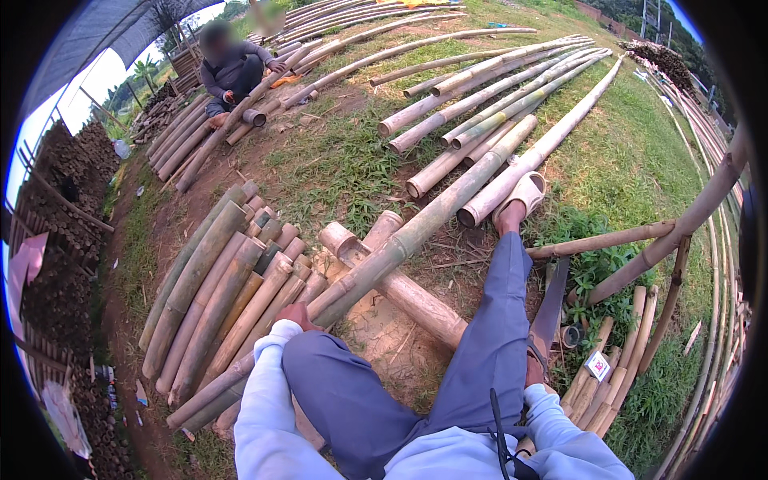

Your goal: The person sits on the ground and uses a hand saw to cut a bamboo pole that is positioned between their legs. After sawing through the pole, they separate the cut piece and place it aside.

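A long greenish bamboo pole [400, 240] slants across the ground in front of me, from beside my left knee up toward the far poles. It rests over a thicker bamboo crosspiece [424, 306] lying on sawdust-strewn soil. My left hand [298, 314] is closed on the near part of the pole, its fingers partly hidden by my sleeve and knee. At my right side, my right hand [536, 372] grips the handle of a handsaw [552, 300], whose wide blade points up and away, apart from the pole. My sandalled foot [524, 196] is beside another long pole.
Cut bamboo pieces [212, 288] are stacked at the left. Long poles [488, 104] lie on grass ahead. Another person [232, 68] sits far left among poles. At right stand a bamboo frame [680, 228], short canes [632, 344] and a small white box [597, 366].
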Demonstrator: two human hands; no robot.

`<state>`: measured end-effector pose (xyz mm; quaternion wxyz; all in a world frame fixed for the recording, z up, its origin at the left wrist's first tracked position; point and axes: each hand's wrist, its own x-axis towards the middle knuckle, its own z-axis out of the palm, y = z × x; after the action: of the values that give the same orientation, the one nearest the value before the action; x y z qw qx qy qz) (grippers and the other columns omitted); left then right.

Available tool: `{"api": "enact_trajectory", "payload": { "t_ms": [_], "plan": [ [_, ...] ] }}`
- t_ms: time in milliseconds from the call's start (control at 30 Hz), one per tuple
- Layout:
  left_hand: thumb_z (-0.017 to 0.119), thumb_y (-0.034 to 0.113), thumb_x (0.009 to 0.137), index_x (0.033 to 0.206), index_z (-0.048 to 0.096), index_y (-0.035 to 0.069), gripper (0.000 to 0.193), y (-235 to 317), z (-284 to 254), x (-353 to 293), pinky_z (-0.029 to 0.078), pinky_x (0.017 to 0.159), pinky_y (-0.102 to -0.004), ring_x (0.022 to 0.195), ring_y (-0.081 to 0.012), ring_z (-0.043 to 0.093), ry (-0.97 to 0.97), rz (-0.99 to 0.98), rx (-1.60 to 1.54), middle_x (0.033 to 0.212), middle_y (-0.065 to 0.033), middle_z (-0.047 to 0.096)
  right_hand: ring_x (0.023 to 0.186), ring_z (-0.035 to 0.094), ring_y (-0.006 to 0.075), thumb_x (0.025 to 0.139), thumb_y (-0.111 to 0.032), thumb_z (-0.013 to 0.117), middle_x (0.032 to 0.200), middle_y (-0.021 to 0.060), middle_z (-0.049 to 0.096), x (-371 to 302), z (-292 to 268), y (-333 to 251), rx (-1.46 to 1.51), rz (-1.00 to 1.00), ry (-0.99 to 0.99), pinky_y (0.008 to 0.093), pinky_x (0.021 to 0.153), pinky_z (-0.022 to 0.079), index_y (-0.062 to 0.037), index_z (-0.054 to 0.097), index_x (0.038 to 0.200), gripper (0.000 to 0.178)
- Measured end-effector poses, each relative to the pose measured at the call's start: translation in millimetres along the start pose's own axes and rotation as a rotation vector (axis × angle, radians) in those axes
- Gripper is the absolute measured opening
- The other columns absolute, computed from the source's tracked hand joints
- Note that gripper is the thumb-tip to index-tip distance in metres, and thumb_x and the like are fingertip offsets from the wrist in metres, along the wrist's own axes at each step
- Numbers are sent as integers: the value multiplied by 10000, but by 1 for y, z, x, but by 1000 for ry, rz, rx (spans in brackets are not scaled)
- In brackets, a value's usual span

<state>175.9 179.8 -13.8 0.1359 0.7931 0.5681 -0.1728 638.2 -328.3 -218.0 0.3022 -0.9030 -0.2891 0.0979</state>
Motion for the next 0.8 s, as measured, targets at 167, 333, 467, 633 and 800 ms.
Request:
{"api": "enact_trajectory", "payload": {
  "t_ms": [167, 333, 467, 633, 800],
  "plan": [
    [834, 444, 675, 1139, 700, 32, 635, 10, -3, 17, 528, 978, -483, 1138, -409, 661, 11, 28, -28, 1193, -235, 697, 1002, 625, 457, 887, -208, 663, 1058, 246, 654, 25, -6, 13, 10, -22, -1, 479, 857, 504, -67, 596, 1197, 347],
    [815, 412, 694, 1130, 708, 38, 584, -6, 6, 20, 525, 982, -483, 1147, -407, 659, 18, 2, -46, 1203, -232, 694, 939, 666, 457, 862, -232, 712, 1005, 261, 693, 53, -37, -42, -118, 82, 54, 499, 803, 512, -74, 607, 1202, 389],
    [799, 386, 709, 1123, 715, 43, 544, 6, 4, 31, 523, 986, -483, 1154, -406, 656, 21, 40, -64, 1211, -230, 691, 801, 690, 413, 817, -170, 749, 874, 223, 697, 48, -109, -64, 107, -30, 288, 458, 744, 528, -16, 632, 1104, 346],
    [780, 354, 728, 1114, 723, 50, 495, -4, 11, 28, 520, 991, -483, 1163, -404, 654, 8, 28, -70, 1222, -227, 688, 708, 630, 291, 806, -148, 765, 809, 146, 653, 56, -122, -73, 233, -11, 337, 422, 707, 514, 0, 634, 1061, 322],
    [761, 322, 748, 1105, 731, 56, 447, -9, 13, 35, 517, 996, -482, 1172, -402, 651, 25, 30, -95, 1232, -224, 685, 768, 622, 218, 772, -140, 793, 844, 101, 667, 53, -129, -78, 246, 64, 125, 361, 747, 511, -7, 661, 1033, 321]
  ]
}}
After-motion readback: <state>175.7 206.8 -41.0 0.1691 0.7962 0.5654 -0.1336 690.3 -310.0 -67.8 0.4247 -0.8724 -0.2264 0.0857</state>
